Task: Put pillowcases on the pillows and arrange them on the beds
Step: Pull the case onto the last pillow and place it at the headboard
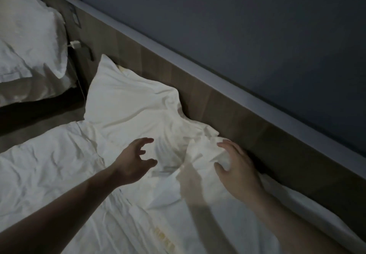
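While both forearms reach in from the foot of the picture, the left hand [134,162] hovers over the rumpled white bedding [59,166] with its fingers spread wide and curled like a claw, holding nothing. It sits just short of the near edge of the pillow [126,105], which lies ahead of it and a little to its left.

Across from it, the right hand [235,164] is further right and close to the wall side of the bed. Its fingers are wrapped around a bunched fold of white cloth [213,148], which I take to be the loose end of the pillowcase, though in this dim light I cannot tell where case ends and sheet begins.

Beyond the 2 hands the pillow runs with its long axis slanting from that bunched end, near the right hand, up and away to a pointed corner at the far left. Its far side leans against the wooden headboard [227,103]. So the right hand is the one already on it; the left, in my judgement, needs only to go forward and down to meet the near side.

Further off, at the far left, a second pillow [31,35] rests on the neighbouring bed, well apart from both hands.
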